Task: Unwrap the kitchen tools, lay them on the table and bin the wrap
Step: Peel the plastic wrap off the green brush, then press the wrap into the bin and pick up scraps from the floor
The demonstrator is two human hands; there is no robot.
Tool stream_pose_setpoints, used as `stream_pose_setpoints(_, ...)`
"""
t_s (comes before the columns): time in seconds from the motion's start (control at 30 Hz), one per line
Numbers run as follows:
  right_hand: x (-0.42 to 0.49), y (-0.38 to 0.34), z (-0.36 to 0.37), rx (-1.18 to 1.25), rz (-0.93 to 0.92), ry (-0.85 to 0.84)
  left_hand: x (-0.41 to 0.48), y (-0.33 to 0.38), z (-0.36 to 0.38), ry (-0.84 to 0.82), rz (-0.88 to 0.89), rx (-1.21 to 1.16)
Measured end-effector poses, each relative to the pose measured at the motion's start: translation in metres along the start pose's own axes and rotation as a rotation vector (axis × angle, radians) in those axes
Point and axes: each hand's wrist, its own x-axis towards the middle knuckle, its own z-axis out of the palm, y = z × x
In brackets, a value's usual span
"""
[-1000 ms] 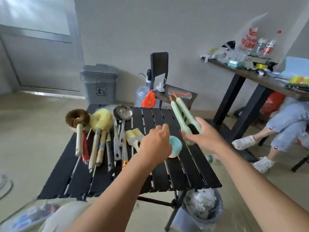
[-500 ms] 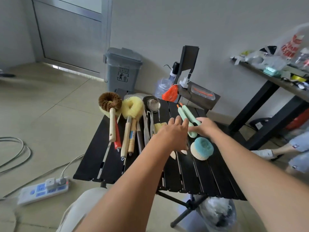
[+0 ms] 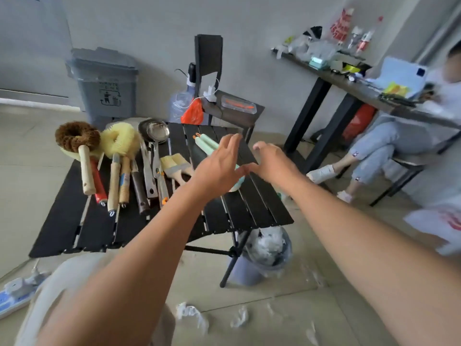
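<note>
Left hand (image 3: 219, 168) and right hand (image 3: 273, 162): fingers spread, holding nothing. Beneath left hand, teal scrubber (image 3: 236, 186) mostly hidden; green handles (image 3: 205, 143) covered at near ends.

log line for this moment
left hand: open, over teal round scrubber | right hand: open, over black slatted table | mint-green plastic tongs: on table | crumpled wrap: in grey bucket
</note>
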Motion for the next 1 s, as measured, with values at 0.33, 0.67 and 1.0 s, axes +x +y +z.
stream_pose_setpoints(0.33, -0.130, 0.189, -0.013, -0.019, 0.349, -0.033, -0.030, 0.110, 0.129, -0.181, 0.330, -0.107)
stream_pose_setpoints(0.67, -0.234, 0.334, 0.115, 0.096, 0.590, -0.338, -0.097, 0.111, 0.370, -1.011, -0.216, -0.065)
stream_pose_setpoints(1.0, -0.284, 0.417, 0.293, 0.131, 0.602, -0.706, -0.148, 0.033, 0.554, -1.115, -0.397, 0.397)
